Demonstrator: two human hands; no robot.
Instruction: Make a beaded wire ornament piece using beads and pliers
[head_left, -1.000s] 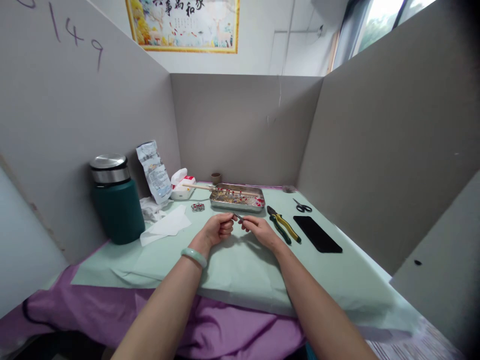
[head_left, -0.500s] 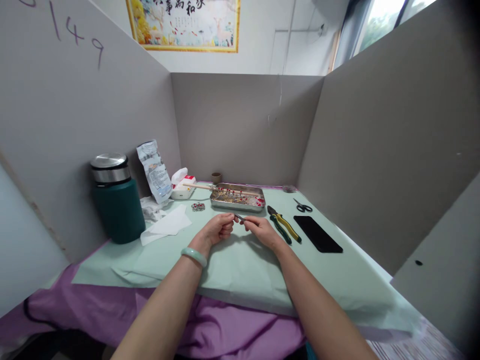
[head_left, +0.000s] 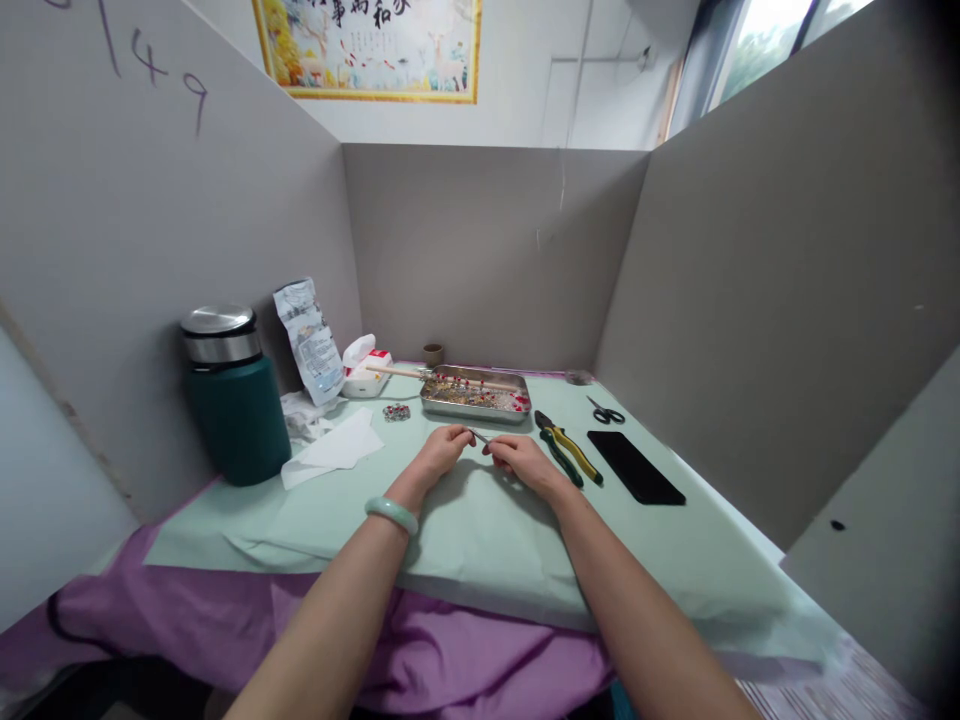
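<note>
Close together over the table's middle, my two hands meet at the tip of slim metal tweezers [head_left: 480,438]. My right hand [head_left: 517,460] is closed around their back end, and they point left. My left hand [head_left: 445,448], with a pale green bangle [head_left: 391,514] on its wrist, is pinched at the tip; whatever is between its fingers is too small to make out. Just beyond the hands stands a metal tray [head_left: 474,413] of red, gold and clear beads, with a wooden stick [head_left: 397,372] across it. A small beaded cluster [head_left: 396,412] lies left of the tray.
Right of my hands lie pliers [head_left: 571,455], scissors [head_left: 604,412] and a black phone [head_left: 634,466]. At left stand a green flask [head_left: 236,420], a foil pouch [head_left: 309,340] and a tissue pack [head_left: 367,380], with white paper [head_left: 334,452] in front. Grey panels [head_left: 487,250] enclose the table.
My left hand has turned slightly, its curled fingers now tucked under. My right hand has shifted a little, and the tweezers still bridge both hands.
</note>
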